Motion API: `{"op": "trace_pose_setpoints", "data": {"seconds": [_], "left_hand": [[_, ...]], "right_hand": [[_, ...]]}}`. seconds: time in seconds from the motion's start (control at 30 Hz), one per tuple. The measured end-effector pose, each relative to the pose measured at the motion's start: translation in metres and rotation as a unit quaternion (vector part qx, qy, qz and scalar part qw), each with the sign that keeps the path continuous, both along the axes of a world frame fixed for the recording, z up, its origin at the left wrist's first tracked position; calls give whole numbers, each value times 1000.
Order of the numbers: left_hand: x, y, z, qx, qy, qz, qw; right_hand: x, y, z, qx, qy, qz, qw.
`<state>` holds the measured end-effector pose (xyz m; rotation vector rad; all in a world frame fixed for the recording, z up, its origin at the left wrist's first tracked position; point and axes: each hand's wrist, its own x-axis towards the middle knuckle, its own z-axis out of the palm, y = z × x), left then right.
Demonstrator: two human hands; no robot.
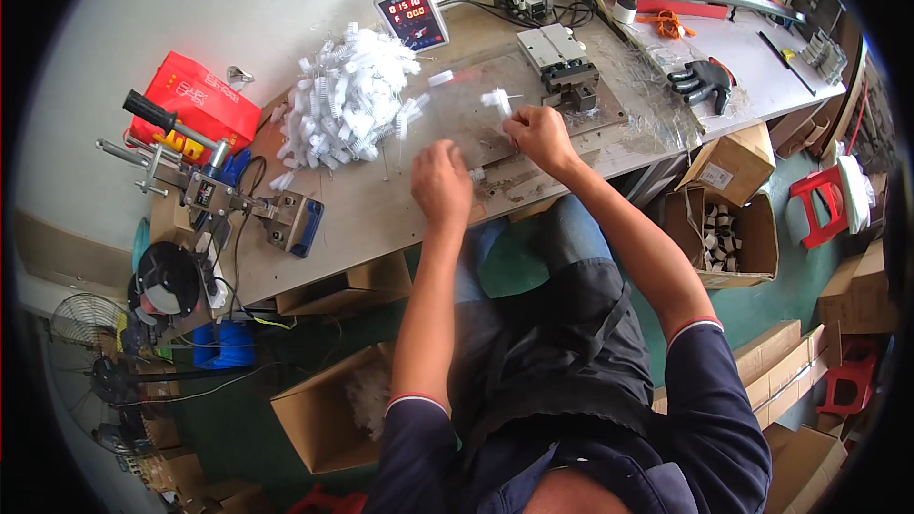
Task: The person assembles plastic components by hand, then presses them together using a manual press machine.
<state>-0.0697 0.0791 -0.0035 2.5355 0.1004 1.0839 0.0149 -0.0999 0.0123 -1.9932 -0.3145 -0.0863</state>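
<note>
My right hand (541,138) is closed in a pinch around a small white plastic part (498,101), with a thin pin-like piece sticking out beside it. It is in front of a metal clamping fixture (562,62) on the bench. My left hand (443,183) hovers over the bench's near edge, curled but smeared by motion, so its grip is unclear. Beside it shows a small ribbed white piece (477,174). To its upper left lies a big heap of white plastic parts with ribbed sections (347,100). A single white piece (441,78) lies apart from the heap.
Behind the heap stands a counter box with a red display (412,14). A lever press (205,186) and red bag (205,100) are at left. A black glove (703,84) lies on the right table (762,62). Open cardboard boxes (319,419) and a fan (90,352) stand below.
</note>
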Motion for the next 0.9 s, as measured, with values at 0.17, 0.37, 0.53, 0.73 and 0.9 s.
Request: {"op": "trace_pose_setpoints", "data": {"seconds": [0.17, 0.37, 0.53, 0.73, 0.9], "left_hand": [[10, -8, 17, -34, -61, -81, 994], [18, -29, 18, 4, 20, -227, 974], [23, -33, 16, 11, 59, -241, 969], [27, -39, 21, 67, 43, -268, 960], [34, -33, 4, 87, 48, -199, 975]], "right_hand": [[-23, -28, 2, -60, -23, 46, 997], [-30, -33, -4, -120, -76, 72, 987], [-37, -41, -10, -98, -75, 21, 992], [-48, -66, -14, -27, -107, -93, 989], [-33, -78, -11, -70, -100, -161, 979]]}}
